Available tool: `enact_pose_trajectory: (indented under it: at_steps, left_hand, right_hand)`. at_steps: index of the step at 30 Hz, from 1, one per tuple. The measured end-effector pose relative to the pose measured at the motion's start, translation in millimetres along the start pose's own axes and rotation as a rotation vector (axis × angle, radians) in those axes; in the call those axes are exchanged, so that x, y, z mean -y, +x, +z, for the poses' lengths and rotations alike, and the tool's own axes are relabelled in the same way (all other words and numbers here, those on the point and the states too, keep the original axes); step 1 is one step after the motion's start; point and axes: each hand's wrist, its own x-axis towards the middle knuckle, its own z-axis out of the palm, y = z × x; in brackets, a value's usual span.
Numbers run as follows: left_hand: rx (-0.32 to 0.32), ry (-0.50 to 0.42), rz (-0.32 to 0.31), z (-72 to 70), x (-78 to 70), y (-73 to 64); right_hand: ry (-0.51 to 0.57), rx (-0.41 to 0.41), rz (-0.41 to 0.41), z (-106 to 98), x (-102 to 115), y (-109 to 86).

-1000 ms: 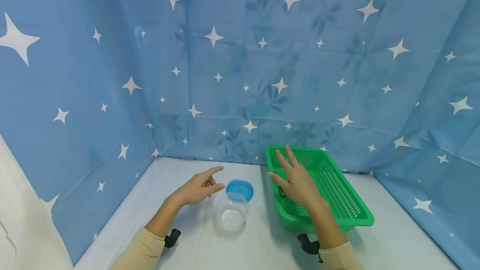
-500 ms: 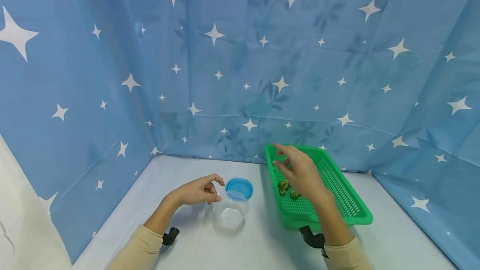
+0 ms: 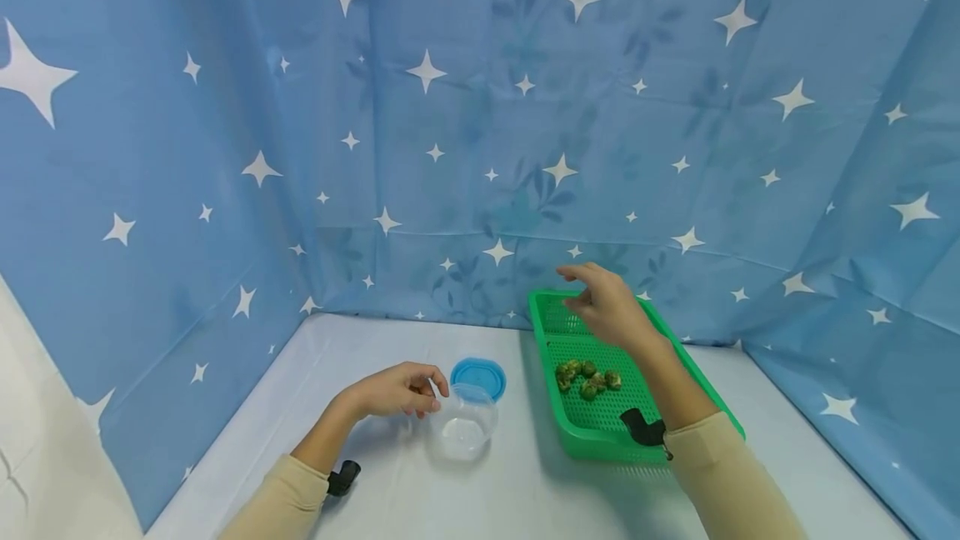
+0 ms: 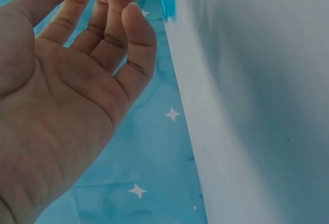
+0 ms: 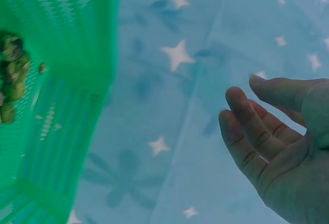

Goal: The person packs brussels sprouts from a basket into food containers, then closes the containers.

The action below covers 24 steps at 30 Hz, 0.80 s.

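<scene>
I'm on the head view, and here's how it stands: the green lumps (image 3: 596,381) lie on the floor of the basket (image 3: 588,444), in its left part, right of centre in the frame. The right hand (image 3: 607,307) hangs above the basket's far end, raised clear of them — so from that hand they lie lower in the frame, towards the camera and a touch left. It's the nearer hand by plenty. The basket's long axis slants from upper left to lower right; the lumps make a loose cluster, a little wider across than deep, with no strong direction of its own.

The right fingers curve gently, thumb well apart from them, and I see nothing in their grasp. Over on the left, the left hand (image 3: 397,390) is loosely bent at the left rim of the tub (image 3: 463,432); whether its tips pinch that rim or merely sit near it, I can't tell. The tub stands upright on the table (image 3: 420,498), left of the basket, with the lid (image 3: 477,375) just behind it.

Now the lumps themselves: small, roundish, green with yellow-brown patches, a handful bunched together, one at the right edge of the group.
</scene>
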Motion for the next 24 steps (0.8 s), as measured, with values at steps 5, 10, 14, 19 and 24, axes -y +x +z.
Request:
enact_pose_trajectory:
  at_steps: [5,10,14,19,24]
  left_hand:
    - [0.008,-0.003,0.017,2.0,-0.5,0.5]
    - [-0.001,-0.006,-0.004,3.6,-1.9,0.2]
    - [-0.004,-0.006,-0.007,4.6,-3.1,0.7]
    - [-0.009,-0.002,-0.01,5.4,-3.1,1.0]
    - [0.002,-0.009,-0.015,5.5,-1.8,1.3]
  right_hand:
    - [0.008,0.044,0.06,6,-20,2.5]
    - [0.046,0.074,0.086,16,-36,3.0]
    - [0.101,0.015,0.102,22,-49,4.1]
    - [0.136,-0.065,0.13,27,-62,9.3]
    - [0.14,-0.089,0.144,35,-73,12.0]
